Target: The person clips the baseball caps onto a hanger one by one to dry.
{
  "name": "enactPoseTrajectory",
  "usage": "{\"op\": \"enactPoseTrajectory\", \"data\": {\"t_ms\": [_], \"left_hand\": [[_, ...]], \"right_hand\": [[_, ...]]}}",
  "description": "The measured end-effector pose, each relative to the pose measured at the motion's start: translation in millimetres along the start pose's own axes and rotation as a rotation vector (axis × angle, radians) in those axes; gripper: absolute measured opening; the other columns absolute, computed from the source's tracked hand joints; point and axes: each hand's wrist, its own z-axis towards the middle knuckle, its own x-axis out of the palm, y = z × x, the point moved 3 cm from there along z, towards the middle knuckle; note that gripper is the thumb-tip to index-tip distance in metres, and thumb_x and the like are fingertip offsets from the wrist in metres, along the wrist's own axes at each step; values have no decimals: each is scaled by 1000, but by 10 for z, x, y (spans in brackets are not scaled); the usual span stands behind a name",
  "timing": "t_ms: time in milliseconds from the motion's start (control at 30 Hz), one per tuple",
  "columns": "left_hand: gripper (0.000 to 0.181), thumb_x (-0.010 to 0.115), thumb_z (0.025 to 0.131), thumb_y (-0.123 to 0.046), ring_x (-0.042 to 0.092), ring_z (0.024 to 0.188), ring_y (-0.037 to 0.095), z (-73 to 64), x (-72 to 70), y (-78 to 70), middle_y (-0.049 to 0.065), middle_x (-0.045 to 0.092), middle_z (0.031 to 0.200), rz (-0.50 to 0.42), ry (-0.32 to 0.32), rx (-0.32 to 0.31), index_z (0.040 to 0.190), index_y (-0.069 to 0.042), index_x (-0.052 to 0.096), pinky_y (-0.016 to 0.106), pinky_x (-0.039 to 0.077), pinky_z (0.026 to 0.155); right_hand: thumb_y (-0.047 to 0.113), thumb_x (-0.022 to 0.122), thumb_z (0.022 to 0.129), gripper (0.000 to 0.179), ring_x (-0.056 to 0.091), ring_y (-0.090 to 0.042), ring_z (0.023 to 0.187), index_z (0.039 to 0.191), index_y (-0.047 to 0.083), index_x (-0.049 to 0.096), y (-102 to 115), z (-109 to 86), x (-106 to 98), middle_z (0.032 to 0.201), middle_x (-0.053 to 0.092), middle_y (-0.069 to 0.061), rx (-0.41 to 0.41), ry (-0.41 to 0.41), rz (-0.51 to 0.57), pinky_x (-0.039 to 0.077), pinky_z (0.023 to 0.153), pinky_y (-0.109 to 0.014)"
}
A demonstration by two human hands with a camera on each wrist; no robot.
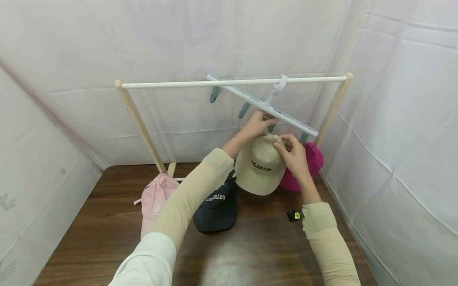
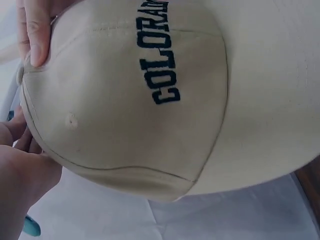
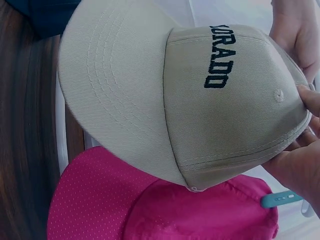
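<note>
A beige baseball cap [image 1: 261, 165] with dark COLORADO lettering hangs brim down below a pale blue clip hanger [image 1: 247, 96]. My right hand [image 1: 295, 155] pinches the top of its crown near the button, thumb in front. My left hand [image 1: 255, 125] is just above and behind the crown, its fingertips pinching a green clip [image 1: 271, 128] on the hanger. The beige cap covers part of the left hand in the left wrist view. To the right, a magenta cap [image 3: 200, 215] hangs from the end clip [image 3: 282, 198], partly behind the beige one.
The hanger hooks over the white rod [image 1: 171, 84] of a wooden-legged rack [image 1: 137, 123]. Two more green clips [image 1: 215, 94] hang at its left. A pink cap [image 1: 157, 198] and a dark COLORADO cap [image 1: 216, 212] are below, over the brown table [image 1: 243, 250]. White cloth walls [image 1: 404, 131] surround it.
</note>
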Motion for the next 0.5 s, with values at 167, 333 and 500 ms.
{"op": "enactPoseTrajectory", "data": {"t_ms": [167, 333, 500], "left_hand": [[25, 71, 96, -10, 64, 117, 26, -28, -1, 3, 14, 69, 122, -65, -80, -19, 119, 0, 68, 29, 53, 94], [24, 71, 96, -10, 66, 111, 27, -51, 20, -11, 15, 70, 119, -129, -83, -52, 117, 1, 68, 31, 56, 89], [23, 70, 97, -9, 67, 104, 26, -62, 51, -50, 17, 71, 115, -188, -62, -93, 117, 2, 67, 31, 56, 85]], "right_hand": [[13, 67, 100, 33, 64, -19, 98, 125, -5, 59, -16, -4, 13, 120, 69, -24, -3, 17, -1, 50, 75, -14], [20, 69, 99, 34, 65, -19, 101, 124, -1, 61, -39, -23, 15, 119, 70, -19, -11, 18, 23, 51, 78, -16], [22, 71, 98, 31, 66, -20, 100, 121, 2, 62, -53, -32, 6, 116, 71, -17, -33, 0, 22, 52, 78, -19]]}}
